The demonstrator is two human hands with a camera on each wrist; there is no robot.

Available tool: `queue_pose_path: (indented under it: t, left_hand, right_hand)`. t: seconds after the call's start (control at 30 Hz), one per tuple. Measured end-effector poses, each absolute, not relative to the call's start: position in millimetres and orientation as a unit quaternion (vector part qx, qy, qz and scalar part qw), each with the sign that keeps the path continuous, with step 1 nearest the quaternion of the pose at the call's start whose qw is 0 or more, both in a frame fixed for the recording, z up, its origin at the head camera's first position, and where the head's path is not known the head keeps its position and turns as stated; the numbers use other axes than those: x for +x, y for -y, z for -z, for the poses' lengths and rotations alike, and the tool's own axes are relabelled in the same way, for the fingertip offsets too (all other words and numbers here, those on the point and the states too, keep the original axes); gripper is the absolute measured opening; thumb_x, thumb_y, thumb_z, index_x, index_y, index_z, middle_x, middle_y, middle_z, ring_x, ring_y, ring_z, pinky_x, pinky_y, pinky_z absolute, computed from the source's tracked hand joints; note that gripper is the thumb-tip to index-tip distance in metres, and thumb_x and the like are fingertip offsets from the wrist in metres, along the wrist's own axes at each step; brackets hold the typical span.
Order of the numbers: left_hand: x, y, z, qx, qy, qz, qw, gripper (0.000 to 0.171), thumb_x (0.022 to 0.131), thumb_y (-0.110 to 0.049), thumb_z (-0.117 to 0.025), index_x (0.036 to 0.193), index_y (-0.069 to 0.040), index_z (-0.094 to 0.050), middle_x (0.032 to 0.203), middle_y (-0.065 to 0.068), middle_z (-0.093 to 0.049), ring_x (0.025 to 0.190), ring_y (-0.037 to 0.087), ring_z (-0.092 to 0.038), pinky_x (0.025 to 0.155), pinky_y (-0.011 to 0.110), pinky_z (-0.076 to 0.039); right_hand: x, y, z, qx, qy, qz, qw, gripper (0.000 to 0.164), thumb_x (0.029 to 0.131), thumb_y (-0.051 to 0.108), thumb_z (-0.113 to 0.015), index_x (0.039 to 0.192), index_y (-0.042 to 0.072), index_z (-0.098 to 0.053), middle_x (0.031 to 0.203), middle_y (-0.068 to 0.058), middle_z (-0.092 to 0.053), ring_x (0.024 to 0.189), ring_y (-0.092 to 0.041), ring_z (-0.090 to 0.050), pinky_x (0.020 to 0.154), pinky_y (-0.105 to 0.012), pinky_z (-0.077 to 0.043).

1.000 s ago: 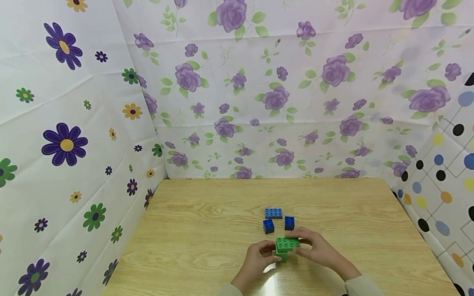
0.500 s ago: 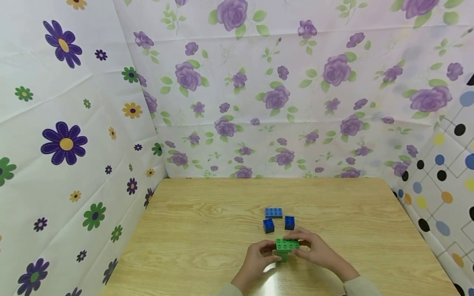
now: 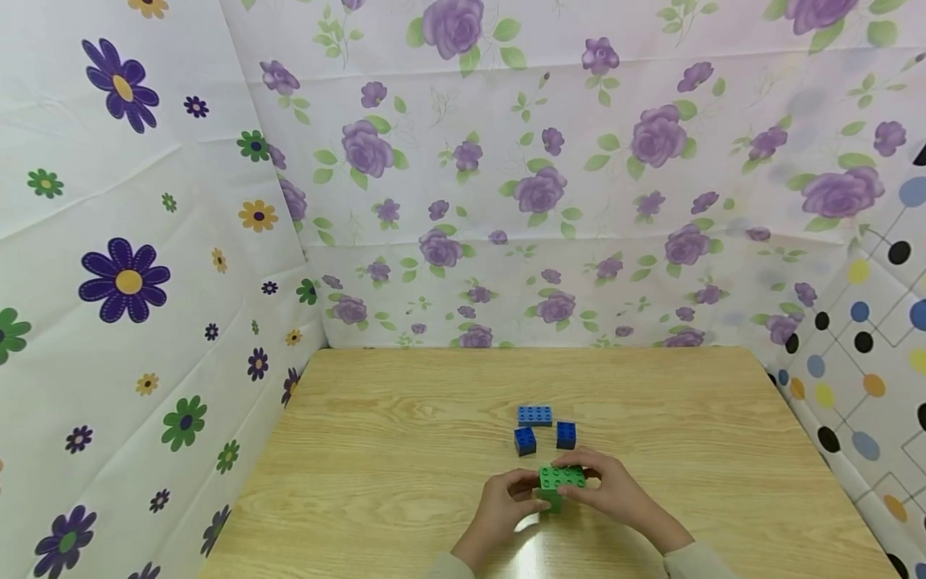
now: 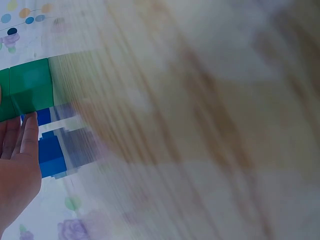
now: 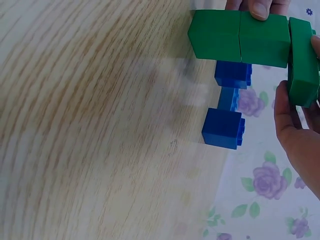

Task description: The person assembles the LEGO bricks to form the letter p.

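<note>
A long green brick [image 3: 562, 476] with studs on top sits across a small stack of two square green bricks [image 5: 265, 39], overhanging to the right. In the right wrist view a thin dark line shows between the long brick and the stack. My left hand [image 3: 501, 503] pinches the stack from the left, thumb in front and fingers behind. My right hand [image 3: 611, 485] grips the long brick, thumb on its front side and fingers at its back. In the left wrist view the bottom green brick [image 4: 31, 86] stands on the table beside my fingers [image 4: 31, 135].
Just behind the hands lie two square dark blue bricks, one left [image 3: 525, 441] and one right [image 3: 567, 435]. A longer, lighter blue brick [image 3: 534, 415] lies behind them. The wooden table [image 3: 376, 474] meets floral cloth walls [image 3: 463, 289] at the back and sides.
My right thumb has slid left along the front of the long green brick, which has shifted slightly and now looks more level. My left hand keeps its place.
</note>
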State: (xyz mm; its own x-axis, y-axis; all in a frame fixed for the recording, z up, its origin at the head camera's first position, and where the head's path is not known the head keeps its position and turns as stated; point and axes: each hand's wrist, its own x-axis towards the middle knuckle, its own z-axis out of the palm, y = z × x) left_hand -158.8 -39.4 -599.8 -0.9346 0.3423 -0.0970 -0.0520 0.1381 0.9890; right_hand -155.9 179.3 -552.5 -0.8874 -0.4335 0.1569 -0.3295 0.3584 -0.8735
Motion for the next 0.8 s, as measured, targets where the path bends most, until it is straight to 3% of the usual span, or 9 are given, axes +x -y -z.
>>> queue_pose_path:
  t: [0.27, 0.43, 0.8]
  left_hand:
    - [-160.2, 39.2, 600.4, 0.101, -0.739, -0.649, 0.151, 0.032, 0.08, -0.008, -0.079, 0.11, -0.011, -0.07, 0.108, -0.002, -0.068, 0.102, 0.015, -0.064, 0.09, 0.029, -0.055]
    - [-160.2, 38.8, 600.4, 0.094, -0.739, -0.649, 0.156, 0.032, 0.079, -0.008, -0.079, 0.11, -0.012, -0.07, 0.108, -0.002, -0.068, 0.102, 0.016, -0.064, 0.09, 0.03, -0.055]
    - [-159.2, 39.0, 598.6, 0.094, -0.736, -0.652, 0.156, 0.031, 0.08, -0.008, -0.078, 0.109, -0.013, -0.07, 0.107, -0.002, -0.068, 0.102, 0.016, -0.064, 0.091, 0.031, -0.054]
  right_hand:
    - [-154.6, -176.6, 546.9, -0.229, -0.831, 0.504, 0.056, 0.032, 0.087, 0.016, -0.072, 0.117, 0.006, -0.066, 0.121, -0.016, -0.06, 0.099, -0.023, -0.061, 0.075, -0.03, -0.056]
    - [-155.0, -177.0, 550.9, -0.235, -0.839, 0.49, 0.036, 0.035, 0.088, 0.027, -0.072, 0.118, 0.011, -0.066, 0.121, -0.01, -0.061, 0.102, -0.018, -0.06, 0.077, -0.029, -0.055]
    - [-155.0, -171.6, 555.9, -0.24, -0.845, 0.478, 0.006, 0.033, 0.087, 0.034, -0.071, 0.117, 0.021, -0.067, 0.119, 0.003, -0.062, 0.111, -0.019, -0.057, 0.091, -0.039, -0.053]
